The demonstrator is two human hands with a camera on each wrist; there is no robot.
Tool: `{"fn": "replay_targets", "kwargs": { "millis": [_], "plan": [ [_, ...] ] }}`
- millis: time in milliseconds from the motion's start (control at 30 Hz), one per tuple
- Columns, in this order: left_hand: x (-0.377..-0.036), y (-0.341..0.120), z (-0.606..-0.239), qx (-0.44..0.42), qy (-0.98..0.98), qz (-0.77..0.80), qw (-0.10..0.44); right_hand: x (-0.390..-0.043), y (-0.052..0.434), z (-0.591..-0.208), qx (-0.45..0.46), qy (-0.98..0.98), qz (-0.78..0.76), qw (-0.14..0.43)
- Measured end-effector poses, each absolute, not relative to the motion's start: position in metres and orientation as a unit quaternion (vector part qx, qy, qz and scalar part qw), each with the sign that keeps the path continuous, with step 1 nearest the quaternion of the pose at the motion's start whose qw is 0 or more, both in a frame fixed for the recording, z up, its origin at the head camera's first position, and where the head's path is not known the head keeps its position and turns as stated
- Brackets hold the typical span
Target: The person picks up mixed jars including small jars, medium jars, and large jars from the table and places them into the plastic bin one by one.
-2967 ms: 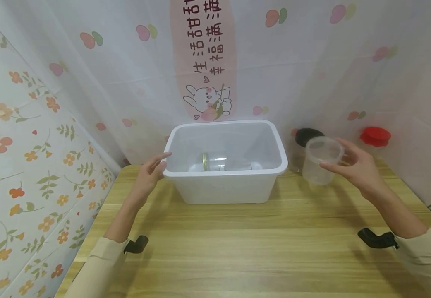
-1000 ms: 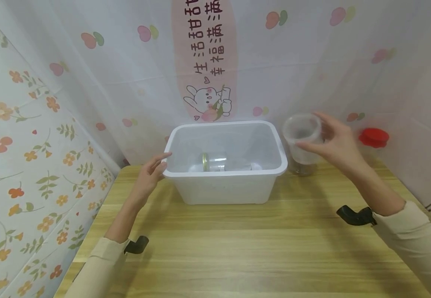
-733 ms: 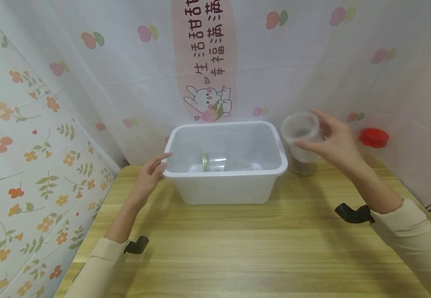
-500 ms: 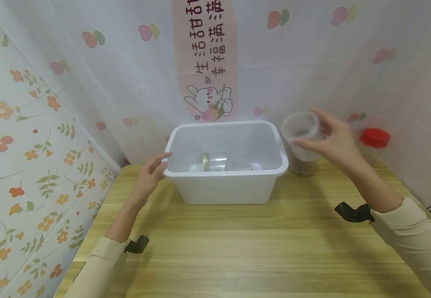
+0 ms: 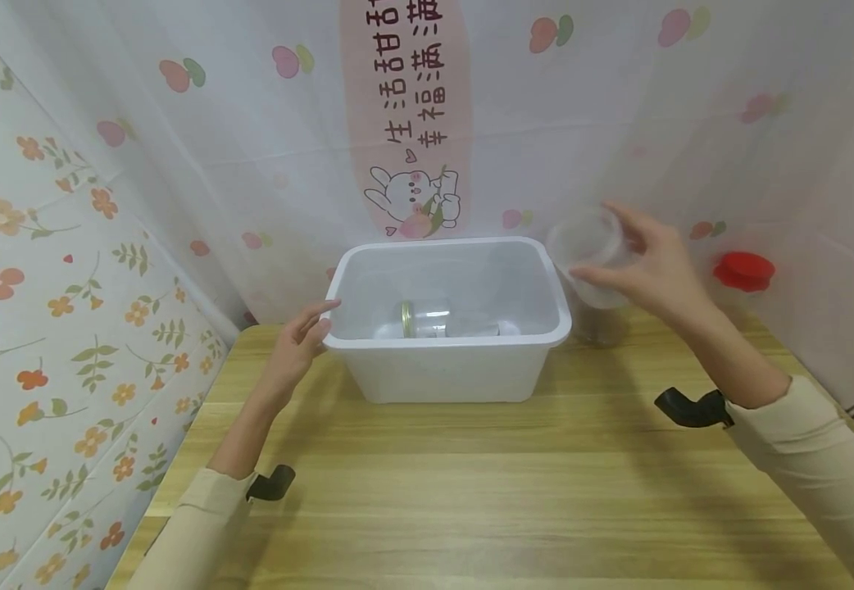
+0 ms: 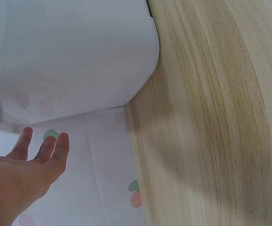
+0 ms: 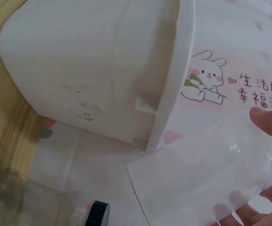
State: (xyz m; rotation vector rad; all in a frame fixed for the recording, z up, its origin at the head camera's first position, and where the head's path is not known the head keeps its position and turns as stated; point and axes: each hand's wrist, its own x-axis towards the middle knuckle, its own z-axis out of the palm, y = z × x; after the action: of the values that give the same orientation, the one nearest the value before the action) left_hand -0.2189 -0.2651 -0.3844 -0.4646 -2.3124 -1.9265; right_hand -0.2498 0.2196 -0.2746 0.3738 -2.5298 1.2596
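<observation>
Fingers and thumb of the right hand [image 5: 651, 266] curl around a clear plastic cup [image 5: 589, 254], holding it in the air just beside the right end of a white plastic bin [image 5: 447, 373], above the level of the bin's rim. In the right wrist view the cup [image 7: 206, 176] lies tilted on its side in the grip, its base toward the bin's outer wall [image 7: 79, 70], with fingertips [image 7: 268, 122] pressed on its far side. Below the cup, a glass jar with a black lid [image 7: 46, 207] stands on the wooden table [image 5: 471, 492] against the wall covering. A red lid [image 5: 743, 270] shows farther right, near the wall. The left hand [image 5: 297, 344] is open, fingers straight and relaxed, gripping nothing; its fingertips sit at the left end of the bin, right by the rim, though whether they touch it cannot be told. The left wrist view shows that open hand [image 6: 20, 179] beside the bin's rounded corner [image 6: 79, 56]. Inside the bin lies a glass jar with a gold lid [image 5: 423, 321], on its side.
</observation>
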Motion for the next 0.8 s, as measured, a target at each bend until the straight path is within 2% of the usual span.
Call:
{"fn": "replay_targets", "kwargs": {
  "millis": [800],
  "plan": [
    [-0.218,-0.261,-0.382,-0.127,-0.765,-0.629,0.046,-0.247,0.194,-0.245,0.163,-0.867,0.452,0.132]
  ]
}}
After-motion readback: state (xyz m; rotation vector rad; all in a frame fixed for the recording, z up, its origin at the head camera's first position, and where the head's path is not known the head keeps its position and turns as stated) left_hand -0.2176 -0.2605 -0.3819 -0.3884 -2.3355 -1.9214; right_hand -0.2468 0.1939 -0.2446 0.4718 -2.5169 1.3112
